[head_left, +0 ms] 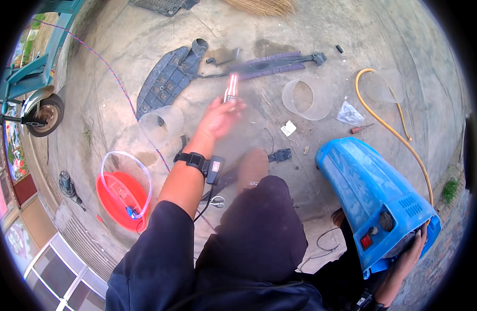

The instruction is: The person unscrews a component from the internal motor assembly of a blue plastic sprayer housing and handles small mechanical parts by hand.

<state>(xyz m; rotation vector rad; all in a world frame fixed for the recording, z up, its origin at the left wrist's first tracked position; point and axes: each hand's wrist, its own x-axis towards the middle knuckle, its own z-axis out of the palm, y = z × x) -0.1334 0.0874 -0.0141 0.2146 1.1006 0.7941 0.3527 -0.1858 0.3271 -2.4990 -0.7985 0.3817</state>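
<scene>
In the middle of the view, my left hand holds a small red-and-white object, slightly blurred, above the concrete floor. At the lower right, my right hand grips the edge of a blue plastic machine casing, which lies tilted with a red switch and vents on its end. A yellow hose runs to the casing. Below my left hand, my leg and shoe are in view, with scissors beside the leg. A dark band with a small device is strapped on my left forearm.
A red basin with a clear tube, clear cylinders, a grey backpack-like pad, straps, a plastic bag, a screwdriver, an angled power tool and cords lie around. A teal scooter stands left; straw bristles lie behind.
</scene>
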